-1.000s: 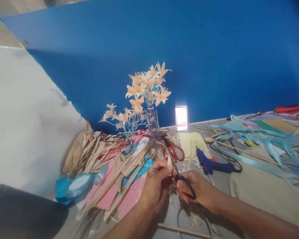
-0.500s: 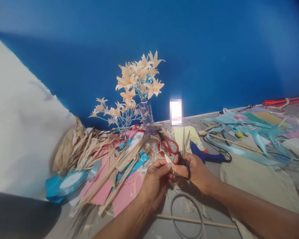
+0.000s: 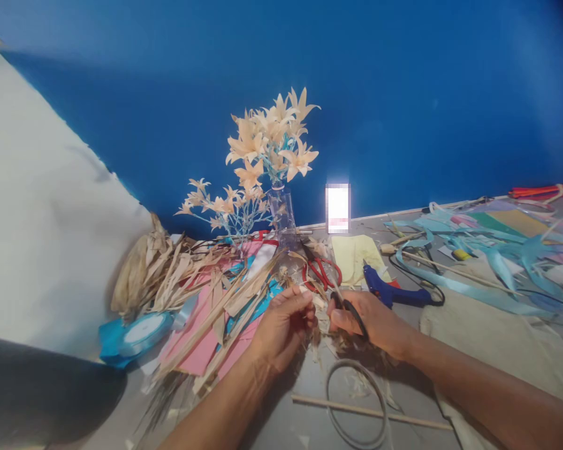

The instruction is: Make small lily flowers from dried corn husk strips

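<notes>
Flowers (image 3: 247,145) stand bunched and apparently finished, loose strips (image 3: 244,297) still look unworked on the tabletop (image 3: 304,419), and the left hand (image 3: 286,319) pinches a pale piece (image 3: 303,289) while the right hand (image 3: 375,317) holds scissors (image 3: 356,317) just beside it.

Left of our left hand (image 3: 288,325) we have a round turquoise ribbon spool with a white face (image 3: 145,331). Beyond both hands we see red-handled metal scissors (image 3: 323,270), a pale yellow paper sheet (image 3: 354,257) and, before a blue wall (image 3: 426,125), peach star-shaped flowers (image 3: 267,140) in a clear narrow bottle (image 3: 283,219). Beyond and right of our right hand (image 3: 356,319) lie a dark-blue plastic glue gun (image 3: 385,289) and light-blue shiny ribbons (image 3: 478,297); nearer us than the hands, a thin grey ring (image 3: 384,406) overlaps a wooden stick (image 3: 356,410).
</notes>
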Available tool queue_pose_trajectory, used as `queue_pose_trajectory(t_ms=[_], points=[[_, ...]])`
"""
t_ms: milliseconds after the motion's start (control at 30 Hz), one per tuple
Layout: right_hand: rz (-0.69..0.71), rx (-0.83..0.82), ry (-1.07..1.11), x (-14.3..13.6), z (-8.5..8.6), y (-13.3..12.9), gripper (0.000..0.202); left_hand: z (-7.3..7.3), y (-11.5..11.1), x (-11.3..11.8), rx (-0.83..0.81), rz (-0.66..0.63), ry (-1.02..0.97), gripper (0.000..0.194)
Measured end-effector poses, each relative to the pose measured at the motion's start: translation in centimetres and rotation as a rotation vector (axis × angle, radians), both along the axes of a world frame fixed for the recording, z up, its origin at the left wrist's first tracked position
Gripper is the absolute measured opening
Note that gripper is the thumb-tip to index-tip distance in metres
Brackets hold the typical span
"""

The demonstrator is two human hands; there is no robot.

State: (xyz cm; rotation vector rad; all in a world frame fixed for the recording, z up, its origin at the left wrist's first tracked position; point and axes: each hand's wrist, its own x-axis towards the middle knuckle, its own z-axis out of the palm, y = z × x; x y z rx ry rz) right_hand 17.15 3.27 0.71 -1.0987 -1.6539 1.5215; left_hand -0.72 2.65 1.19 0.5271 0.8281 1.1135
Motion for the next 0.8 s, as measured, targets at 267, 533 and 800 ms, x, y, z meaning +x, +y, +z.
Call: queue_pose_trajectory(t_ms=[267,533,800], points=[[0.269,0.086,-0.141,0.2,-0.7,-0.3,0.071,-0.1,0.1,-0.3,0.053,0.11,-0.01,0.025],[0.268,-0.027,-0.148,0.1,-1.4,-0.4,0.057,0.2,0.1,-0.3,0.088,0.112,0.02,0.023],[0.245,-0.041,-0.091,0.2,-2.0,-0.4,0.062,0.4,0.2,-0.5,0.098,0.126,0.057,0.029]])
